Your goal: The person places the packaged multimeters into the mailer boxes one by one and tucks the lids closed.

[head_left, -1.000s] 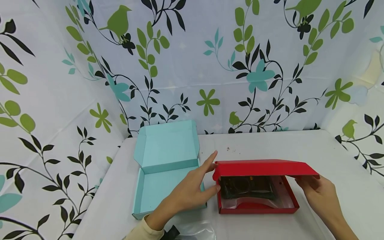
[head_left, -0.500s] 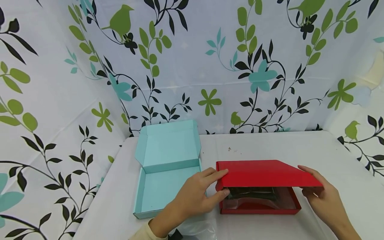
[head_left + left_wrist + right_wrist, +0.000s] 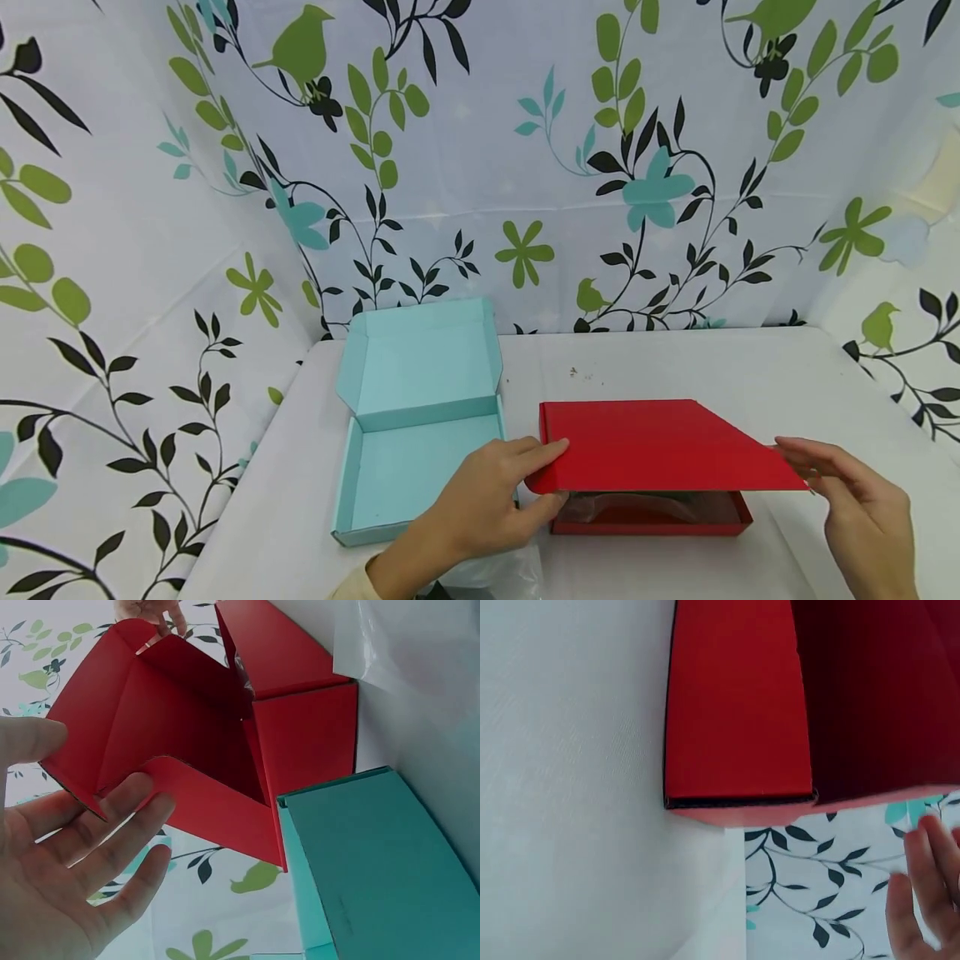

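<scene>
A red cardboard box [image 3: 651, 528] sits on the table with its lid [image 3: 660, 450] tilted partly down over it. At the lid's left front corner, my left hand [image 3: 487, 492] pinches the edge between thumb and fingers; the left wrist view shows this from the side. My right hand [image 3: 862, 508] is by the lid's right corner with its fingers extended. In the right wrist view, these fingers [image 3: 930, 877] are just apart from the red cardboard. Clear plastic [image 3: 622, 503] shows in the narrow gap under the lid; most of the contents are hidden.
A light-blue cardboard box [image 3: 420, 358] stands with its lid up, left of the red one. Beneath my left forearm lies a clear plastic bag [image 3: 502, 575]. Patterned cloth [image 3: 480, 167] hangs behind the white table [image 3: 645, 367].
The red lid has come down towards the front, covering more of the contents. My left hand has moved right and taken its corner. My right hand has shifted right, off the lid's side.
</scene>
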`<control>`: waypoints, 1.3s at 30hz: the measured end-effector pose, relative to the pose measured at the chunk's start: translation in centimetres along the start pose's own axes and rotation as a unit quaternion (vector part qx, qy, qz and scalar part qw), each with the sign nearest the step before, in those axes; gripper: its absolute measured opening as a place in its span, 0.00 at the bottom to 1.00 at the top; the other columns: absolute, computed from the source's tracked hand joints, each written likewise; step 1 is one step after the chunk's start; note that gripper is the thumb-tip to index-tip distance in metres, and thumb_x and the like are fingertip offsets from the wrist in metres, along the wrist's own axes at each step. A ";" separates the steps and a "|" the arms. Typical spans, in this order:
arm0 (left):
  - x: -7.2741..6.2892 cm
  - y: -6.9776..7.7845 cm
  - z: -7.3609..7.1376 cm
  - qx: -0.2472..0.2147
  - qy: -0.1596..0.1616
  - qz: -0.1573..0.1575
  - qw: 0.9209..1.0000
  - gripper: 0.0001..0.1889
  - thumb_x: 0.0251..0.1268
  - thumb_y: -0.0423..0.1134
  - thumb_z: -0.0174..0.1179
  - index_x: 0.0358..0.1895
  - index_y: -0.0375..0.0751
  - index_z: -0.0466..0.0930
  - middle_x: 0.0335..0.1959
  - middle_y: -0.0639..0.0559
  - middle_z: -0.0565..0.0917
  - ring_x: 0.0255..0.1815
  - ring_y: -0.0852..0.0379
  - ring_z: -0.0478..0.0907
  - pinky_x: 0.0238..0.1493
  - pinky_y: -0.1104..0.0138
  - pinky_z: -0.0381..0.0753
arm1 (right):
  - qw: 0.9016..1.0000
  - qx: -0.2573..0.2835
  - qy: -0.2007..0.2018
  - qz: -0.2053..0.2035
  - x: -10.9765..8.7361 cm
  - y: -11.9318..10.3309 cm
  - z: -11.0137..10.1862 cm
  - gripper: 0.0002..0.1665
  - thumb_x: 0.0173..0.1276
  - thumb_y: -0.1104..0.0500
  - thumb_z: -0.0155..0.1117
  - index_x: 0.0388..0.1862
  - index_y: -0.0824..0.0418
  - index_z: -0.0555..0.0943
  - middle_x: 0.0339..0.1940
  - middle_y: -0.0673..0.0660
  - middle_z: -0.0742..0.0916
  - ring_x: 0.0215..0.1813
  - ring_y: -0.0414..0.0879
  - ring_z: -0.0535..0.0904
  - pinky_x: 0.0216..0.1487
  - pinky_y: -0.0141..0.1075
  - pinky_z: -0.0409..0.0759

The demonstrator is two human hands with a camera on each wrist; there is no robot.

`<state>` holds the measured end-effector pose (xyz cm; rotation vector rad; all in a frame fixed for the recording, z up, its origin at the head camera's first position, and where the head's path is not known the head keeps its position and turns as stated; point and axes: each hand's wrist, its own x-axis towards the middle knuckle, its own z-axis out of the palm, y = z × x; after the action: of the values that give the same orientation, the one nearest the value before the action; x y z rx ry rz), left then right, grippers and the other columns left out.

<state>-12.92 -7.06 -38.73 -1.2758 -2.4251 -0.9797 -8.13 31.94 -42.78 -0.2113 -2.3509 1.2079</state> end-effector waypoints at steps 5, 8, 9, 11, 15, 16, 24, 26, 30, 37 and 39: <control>-0.4 0.4 0.0 0.025 -0.022 0.001 0.999 0.27 0.70 0.44 0.64 0.69 0.38 0.79 0.46 0.57 0.87 0.38 0.73 0.78 0.41 0.78 0.76 | 0.997 -0.007 -0.066 -0.047 -0.8 0.9 -0.9 0.23 0.78 0.73 0.42 0.61 0.71 0.82 0.48 0.31 0.83 0.45 0.27 0.79 0.41 0.18 0.74; -0.8 0.7 0.1 0.048 -0.039 0.002 0.998 0.28 0.72 0.48 0.63 0.70 0.38 0.78 0.46 0.57 0.87 0.39 0.71 0.79 0.43 0.75 0.77 | 0.995 -0.027 -0.075 -0.064 -1.4 1.2 -1.1 0.19 0.80 0.68 0.48 0.60 0.71 0.83 0.48 0.27 0.81 0.46 0.23 0.77 0.41 0.15 0.72; -0.9 0.8 0.1 0.055 -0.047 -0.001 0.997 0.29 0.73 0.50 0.62 0.71 0.39 0.77 0.47 0.56 0.87 0.40 0.70 0.80 0.45 0.74 0.78 | 0.995 -0.035 -0.072 -0.067 -1.5 1.2 -1.1 0.17 0.80 0.67 0.52 0.60 0.70 0.83 0.48 0.26 0.81 0.46 0.22 0.76 0.40 0.14 0.71; -1.1 1.0 0.2 0.064 -0.063 -0.011 0.996 0.30 0.75 0.54 0.60 0.72 0.39 0.76 0.50 0.55 0.87 0.43 0.67 0.82 0.48 0.71 0.80 | 0.994 -0.056 -0.060 -0.067 -1.9 1.0 -1.0 0.15 0.78 0.63 0.60 0.58 0.67 0.85 0.47 0.24 0.79 0.45 0.18 0.73 0.38 0.14 0.70; -1.5 1.3 0.2 0.080 -0.083 -0.038 0.993 0.31 0.77 0.58 0.56 0.69 0.37 0.77 0.49 0.54 0.88 0.44 0.62 0.84 0.50 0.66 0.82 | 0.991 -0.073 -0.039 -0.103 -2.1 0.5 -0.7 0.15 0.68 0.64 0.74 0.53 0.60 0.88 0.44 0.27 0.82 0.41 0.18 0.75 0.39 0.15 0.73; -1.5 1.5 0.2 0.085 -0.082 -0.042 0.992 0.30 0.77 0.59 0.56 0.67 0.37 0.77 0.47 0.54 0.88 0.42 0.61 0.84 0.50 0.66 0.82 | 0.990 -0.077 -0.036 -0.115 -2.0 0.5 -0.6 0.15 0.67 0.64 0.75 0.52 0.59 0.89 0.44 0.29 0.83 0.41 0.19 0.75 0.39 0.15 0.73; -1.8 2.2 0.5 0.085 -0.125 -0.066 0.986 0.22 0.80 0.58 0.54 0.51 0.40 0.76 0.20 0.67 0.73 0.24 0.74 0.70 0.55 0.64 0.79 | 0.981 -0.150 -0.110 -0.051 -1.8 0.5 -1.0 0.12 0.73 0.53 0.71 0.48 0.58 0.87 0.36 0.51 0.89 0.31 0.29 0.78 0.28 0.28 0.77; -1.8 2.3 0.6 0.094 -0.138 -0.070 0.984 0.22 0.80 0.59 0.52 0.49 0.41 0.76 0.18 0.68 0.68 0.20 0.76 0.65 0.58 0.62 0.78 | 0.976 -0.164 -0.142 -0.023 -1.6 0.5 -1.0 0.13 0.75 0.50 0.68 0.48 0.58 0.86 0.35 0.50 0.89 0.31 0.35 0.81 0.27 0.32 0.78; -2.0 2.4 0.8 0.103 -0.147 -0.079 0.981 0.22 0.80 0.60 0.53 0.43 0.41 0.76 0.13 0.67 0.62 0.18 0.73 0.62 0.55 0.65 0.78 | 0.967 -0.170 -0.190 0.005 -1.3 0.3 -0.8 0.14 0.78 0.48 0.64 0.46 0.58 0.84 0.35 0.50 0.89 0.34 0.47 0.86 0.30 0.33 0.79; -2.4 2.3 1.6 0.058 -0.180 -0.123 0.974 0.20 0.78 0.58 0.57 0.38 0.43 0.75 0.14 0.65 0.64 0.18 0.70 0.64 0.25 0.78 0.65 | 0.941 -0.172 -0.281 0.077 -1.1 0.2 -0.4 0.19 0.81 0.44 0.59 0.43 0.58 0.83 0.33 0.50 0.89 0.33 0.44 0.82 0.32 0.36 0.79; -2.5 2.4 1.8 0.052 -0.189 -0.132 0.972 0.19 0.77 0.57 0.59 0.39 0.44 0.75 0.16 0.65 0.65 0.18 0.70 0.64 0.24 0.79 0.65 | 0.934 -0.171 -0.300 0.092 -1.1 0.3 -0.3 0.20 0.80 0.45 0.60 0.44 0.61 0.83 0.34 0.53 0.89 0.34 0.45 0.83 0.34 0.38 0.81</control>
<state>-9.34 -6.57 -40.23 -1.2186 -2.9553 -0.7029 -7.09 31.95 -43.30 -0.1996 -3.1413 1.0330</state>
